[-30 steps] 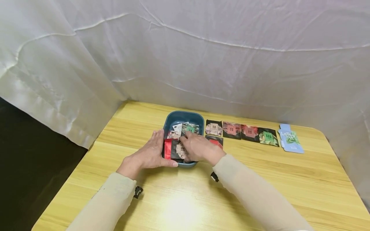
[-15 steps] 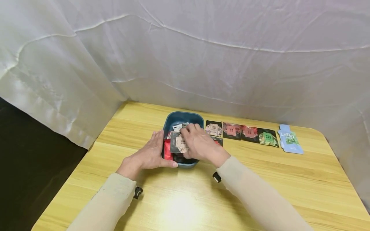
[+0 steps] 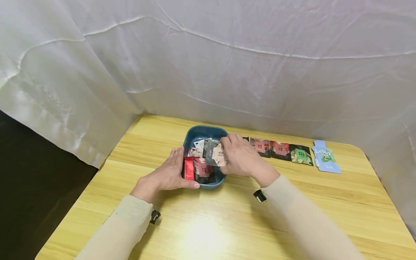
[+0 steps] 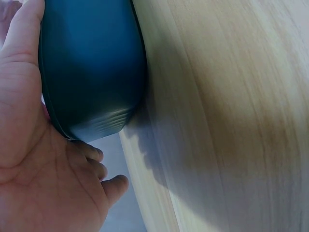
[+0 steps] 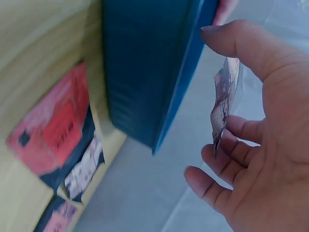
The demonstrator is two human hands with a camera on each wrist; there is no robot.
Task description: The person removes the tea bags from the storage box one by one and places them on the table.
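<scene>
My right hand [image 3: 242, 155] pinches a dark tea sachet [image 3: 214, 155] with a pale square label, above the right side of a blue plastic bin [image 3: 208, 130]. In the right wrist view that sachet [image 5: 223, 96] stands nearly edge-on between thumb and fingers, apart from the bin wall [image 5: 140, 72]. My left hand [image 3: 165, 175] rests against the bin's left side, its fingers extended and the thumb along the near rim. Within the bin lie a bright red packet [image 3: 189, 168], a black-and-red sachet [image 3: 201, 169] and several whitish ones.
Right of the bin, a row on the wooden table holds two red-and-black sachets [image 3: 260, 145] and a green-labelled one [image 3: 301, 154]. Beyond them lies a light blue card [image 3: 326, 157]. A red-labelled sachet [image 5: 60, 133] lies beside the bin. Grey curtain hangs behind.
My right hand has lifted the pale-labelled sachet from the bin's contents and carried it rightward. A black-and-red sachet beneath is now uncovered. The left hand keeps its place.
</scene>
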